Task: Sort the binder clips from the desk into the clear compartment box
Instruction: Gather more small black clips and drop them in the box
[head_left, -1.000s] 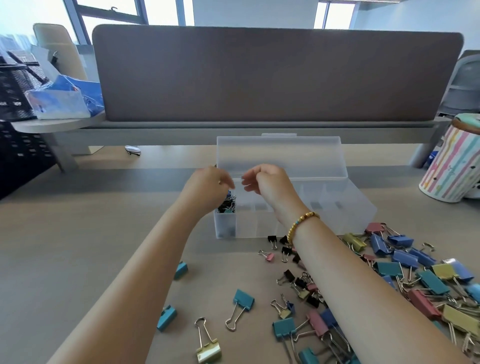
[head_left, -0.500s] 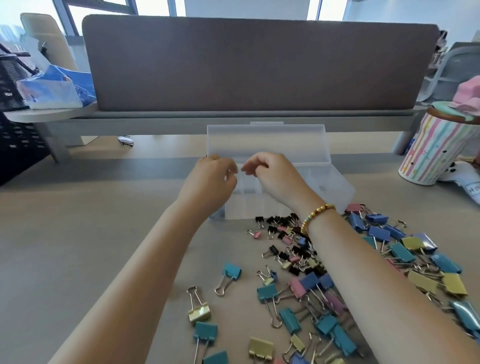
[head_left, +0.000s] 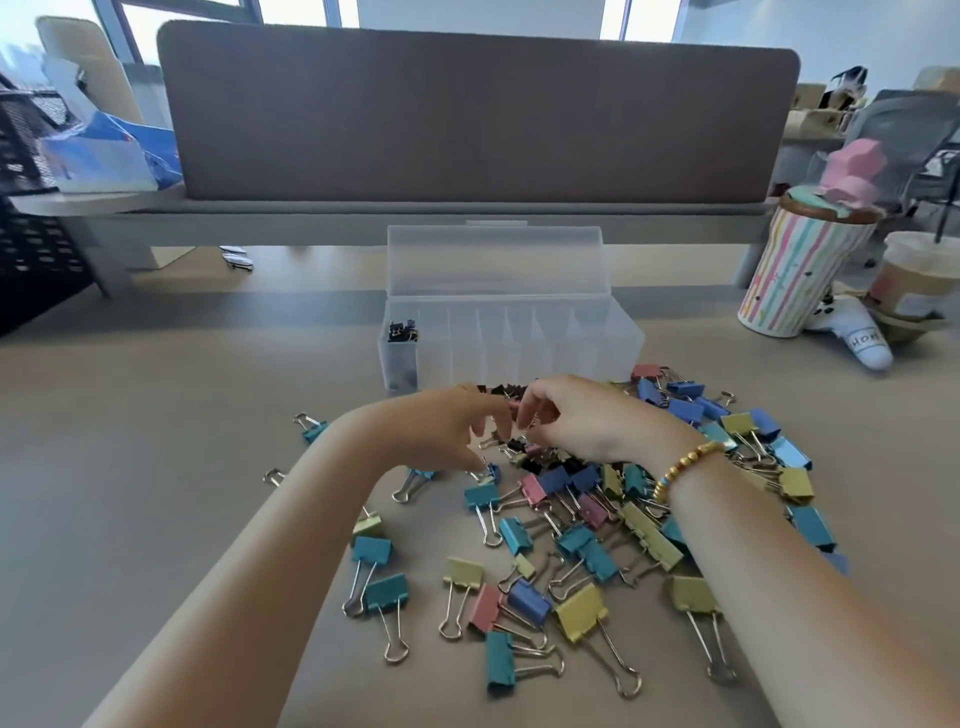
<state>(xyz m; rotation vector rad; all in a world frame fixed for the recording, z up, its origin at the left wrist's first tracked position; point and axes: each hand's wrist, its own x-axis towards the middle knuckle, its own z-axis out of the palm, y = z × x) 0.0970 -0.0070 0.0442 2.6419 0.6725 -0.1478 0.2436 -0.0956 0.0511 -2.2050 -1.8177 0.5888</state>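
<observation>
Stretching wide under both arms, the desk (head_left: 156, 467) shows a smooth, matte beige top, with a long grey-brown fabric divider (head_left: 467, 114) standing along its far edge and bright windows behind that. Off to the left sits a black mesh rack (head_left: 31, 156) and a blue-and-white pack (head_left: 98, 156); to the right, a striped paper cup (head_left: 800, 270) with a pink topper, and a lidded drink cup (head_left: 919, 275) beside it.

Centre stage, the box (head_left: 519, 343) is frosted clear plastic, a long rectangle split by thin walls into a row of compartments, its hinged lid (head_left: 493, 260) standing upright at the back. Only the leftmost compartment holds anything: a small cluster of dark clips.

In front of it sprawl the clips (head_left: 571, 519), folded metal bodies in teal, blue, yellow, pink and black, with shiny silver wire loops, big ones near the camera and tiny ones up by the box.

The left hand (head_left: 441, 431) hovers low over the small clips, fingers loosely curled downward; whether it holds one I cannot tell. The right hand (head_left: 582, 421), a gold bead bracelet (head_left: 685, 462) at its wrist, has fingertips drawn together over the tiny clips, and its grip is just as unclear.
</observation>
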